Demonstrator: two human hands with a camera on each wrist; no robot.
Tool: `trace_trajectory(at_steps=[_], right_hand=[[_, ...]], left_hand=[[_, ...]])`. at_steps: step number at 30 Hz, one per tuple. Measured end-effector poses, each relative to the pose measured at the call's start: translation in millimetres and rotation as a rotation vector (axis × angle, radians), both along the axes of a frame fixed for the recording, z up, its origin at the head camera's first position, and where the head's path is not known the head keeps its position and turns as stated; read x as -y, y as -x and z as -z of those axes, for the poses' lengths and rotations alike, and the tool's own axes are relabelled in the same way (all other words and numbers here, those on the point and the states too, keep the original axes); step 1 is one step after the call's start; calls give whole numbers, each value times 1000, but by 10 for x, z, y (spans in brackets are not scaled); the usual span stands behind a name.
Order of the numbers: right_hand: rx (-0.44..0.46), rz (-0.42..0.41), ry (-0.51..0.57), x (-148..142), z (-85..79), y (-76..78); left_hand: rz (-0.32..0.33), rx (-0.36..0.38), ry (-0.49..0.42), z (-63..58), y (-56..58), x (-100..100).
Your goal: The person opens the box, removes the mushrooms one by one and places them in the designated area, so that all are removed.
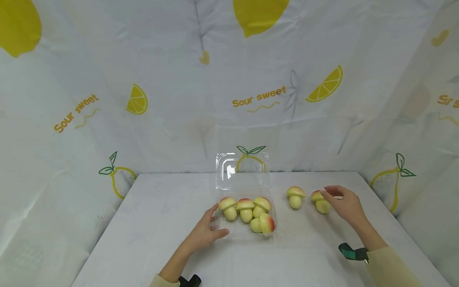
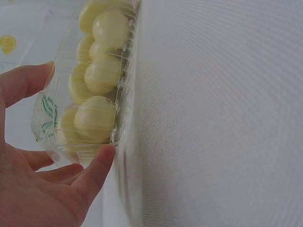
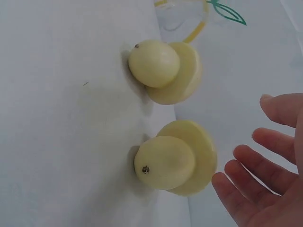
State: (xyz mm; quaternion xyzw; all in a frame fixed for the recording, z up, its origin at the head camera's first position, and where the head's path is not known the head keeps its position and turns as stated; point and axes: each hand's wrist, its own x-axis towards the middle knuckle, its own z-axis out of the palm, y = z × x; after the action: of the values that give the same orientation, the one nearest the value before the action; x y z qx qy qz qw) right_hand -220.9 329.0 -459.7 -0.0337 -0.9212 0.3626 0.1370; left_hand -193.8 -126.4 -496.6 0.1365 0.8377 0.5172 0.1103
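Observation:
A clear plastic clamshell box point(image 1: 247, 236) stands with its lid raised and several pale-yellow mushroom shapes with reddish caps inside. At its front-left corner my left hand point(image 1: 204, 231) holds it, thumb at the front rim and fingers along the left side, as the left wrist view also shows. Two more mushroom shapes stand on the table to the right of the box: a nearer-to-box mushroom point(image 1: 295, 197) and a right-hand mushroom point(image 1: 322, 205). Beside the latter's cap hovers my right hand point(image 1: 346, 203). Its fingers are spread with nothing between them in the right wrist view; contact cannot be told.
The white table point(image 1: 161, 207) ends at a back edge against a white lemon-print curtain point(image 1: 172, 131). The box's transparent lid point(image 1: 242, 179) leans up near that curtain. Dark wrist devices point(image 1: 353, 253) sit by both sleeves.

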Motion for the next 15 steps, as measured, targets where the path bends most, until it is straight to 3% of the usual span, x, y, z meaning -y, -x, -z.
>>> trace_trajectory(at_steps=[6,15], right_hand=[[-43,-29,2,106,-90,-56],[-89,-145,45,355,-300,-138]], left_hand=[[-1,3,8,14,1,2],[-1,5,2,-1,-2,-3]])
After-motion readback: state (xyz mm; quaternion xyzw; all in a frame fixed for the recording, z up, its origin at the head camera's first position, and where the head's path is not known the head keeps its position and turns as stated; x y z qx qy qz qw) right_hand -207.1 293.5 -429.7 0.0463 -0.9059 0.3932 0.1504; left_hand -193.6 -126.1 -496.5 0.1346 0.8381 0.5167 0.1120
